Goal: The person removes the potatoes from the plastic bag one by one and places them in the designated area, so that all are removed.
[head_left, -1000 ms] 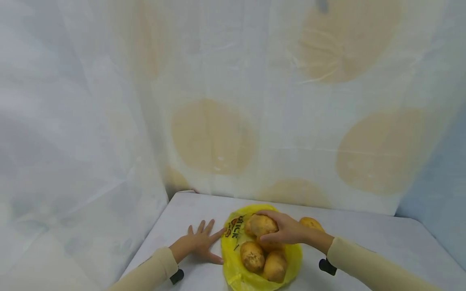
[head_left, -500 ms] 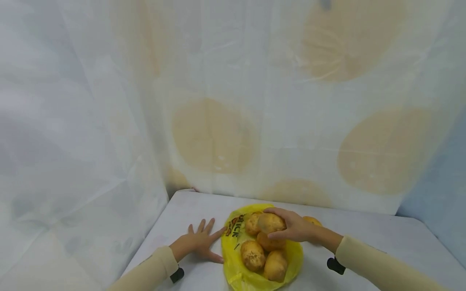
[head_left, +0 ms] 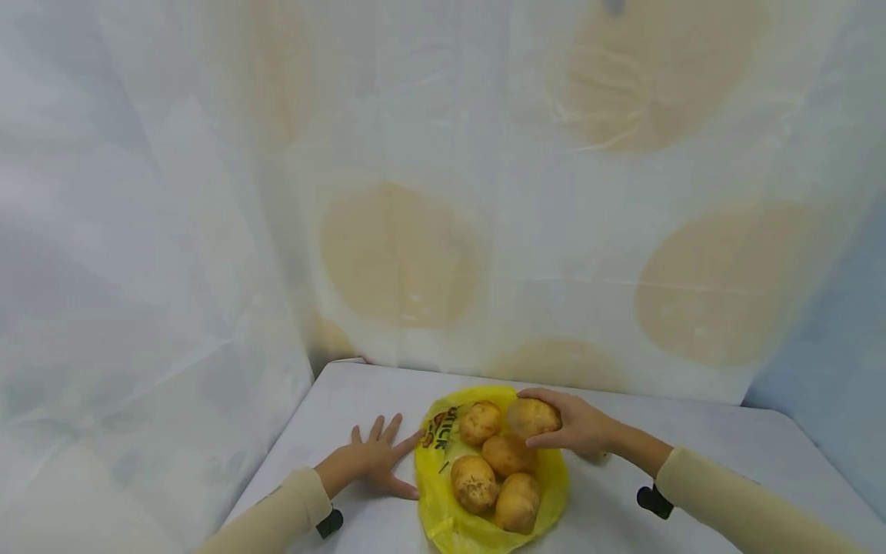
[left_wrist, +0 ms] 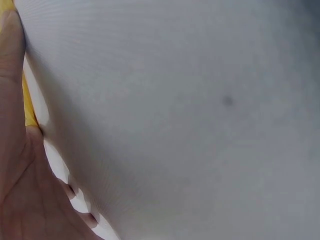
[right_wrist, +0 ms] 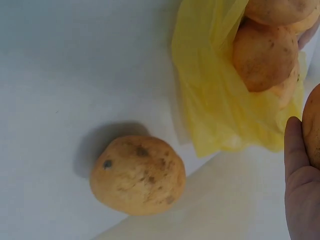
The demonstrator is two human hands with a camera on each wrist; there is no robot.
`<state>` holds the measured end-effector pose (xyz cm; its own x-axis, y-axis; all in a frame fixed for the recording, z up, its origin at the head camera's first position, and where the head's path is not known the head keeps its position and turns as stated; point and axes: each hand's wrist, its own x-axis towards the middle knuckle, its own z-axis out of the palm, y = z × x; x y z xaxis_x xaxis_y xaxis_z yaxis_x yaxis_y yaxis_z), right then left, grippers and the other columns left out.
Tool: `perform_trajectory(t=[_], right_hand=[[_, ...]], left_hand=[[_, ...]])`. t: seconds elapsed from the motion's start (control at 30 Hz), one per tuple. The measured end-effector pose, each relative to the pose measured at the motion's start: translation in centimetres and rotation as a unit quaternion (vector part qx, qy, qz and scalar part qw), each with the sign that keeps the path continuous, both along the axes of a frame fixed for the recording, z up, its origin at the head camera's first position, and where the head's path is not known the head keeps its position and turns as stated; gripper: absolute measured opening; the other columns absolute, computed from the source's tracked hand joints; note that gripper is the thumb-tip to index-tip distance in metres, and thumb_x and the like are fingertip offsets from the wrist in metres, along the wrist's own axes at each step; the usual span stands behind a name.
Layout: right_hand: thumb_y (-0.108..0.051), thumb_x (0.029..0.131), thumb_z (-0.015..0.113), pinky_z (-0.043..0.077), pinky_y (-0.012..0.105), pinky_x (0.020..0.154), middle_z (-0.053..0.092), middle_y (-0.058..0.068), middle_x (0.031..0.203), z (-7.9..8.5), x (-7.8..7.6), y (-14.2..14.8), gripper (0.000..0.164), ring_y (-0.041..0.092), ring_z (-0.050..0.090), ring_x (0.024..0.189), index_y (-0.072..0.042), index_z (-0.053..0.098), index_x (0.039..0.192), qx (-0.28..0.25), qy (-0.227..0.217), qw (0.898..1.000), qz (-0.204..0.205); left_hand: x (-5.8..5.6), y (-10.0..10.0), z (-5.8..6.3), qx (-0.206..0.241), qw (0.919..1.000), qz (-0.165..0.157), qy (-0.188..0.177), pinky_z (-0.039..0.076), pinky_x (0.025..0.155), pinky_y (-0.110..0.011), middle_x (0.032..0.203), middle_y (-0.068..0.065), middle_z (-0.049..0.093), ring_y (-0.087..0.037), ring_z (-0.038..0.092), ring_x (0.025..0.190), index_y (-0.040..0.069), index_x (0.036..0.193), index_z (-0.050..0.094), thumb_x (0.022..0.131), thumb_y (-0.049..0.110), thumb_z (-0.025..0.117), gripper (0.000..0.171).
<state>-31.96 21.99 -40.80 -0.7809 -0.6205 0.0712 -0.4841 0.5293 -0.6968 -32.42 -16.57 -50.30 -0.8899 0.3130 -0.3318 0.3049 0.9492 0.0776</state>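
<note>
My right hand (head_left: 577,422) grips a potato (head_left: 533,417) over the back right rim of a yellow plastic bag (head_left: 443,504). In the right wrist view that potato (right_wrist: 313,130) shows only partly at the edge, against the fingers. Several other potatoes lie in the opened bag, among them a rounded one (head_left: 481,422) at the back and another (head_left: 517,502) at the front. Flat on the table with fingers spread, my left hand (head_left: 374,464) touches the bag's left side. The left wrist view shows its palm (left_wrist: 30,195) beside the white surface.
A loose potato (right_wrist: 137,175) lies on the white table (head_left: 657,492) right of the bag; in the head view my right hand mostly hides it. Pale sheeting with tan circles (head_left: 404,254) rises behind the table and on the left.
My right hand has moved right with the potato, from above the heap to the bag's back right edge. More of the potatoes in the bag now show. My left hand stays in place.
</note>
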Motion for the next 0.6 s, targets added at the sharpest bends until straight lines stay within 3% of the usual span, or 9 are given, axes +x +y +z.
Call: perform_trajectory(t=[0.6], right_hand=[[-0.039,0.083,0.079,0.054,0.04,0.086,0.052,0.016,0.142,-0.7,-1.0,2.9,0.073,0.026,0.059,0.111,-0.019,0.047,0.146,0.018,0.008,0.998,-0.062]], left_hand=[[-0.2,-0.1,-0.2,0.014,0.9999,-0.001,-0.002,0.008,0.108,-0.079,0.167,-0.013,0.005,-0.047,0.007,0.151,0.046,0.155,0.019,0.066,0.089,0.057,0.106]])
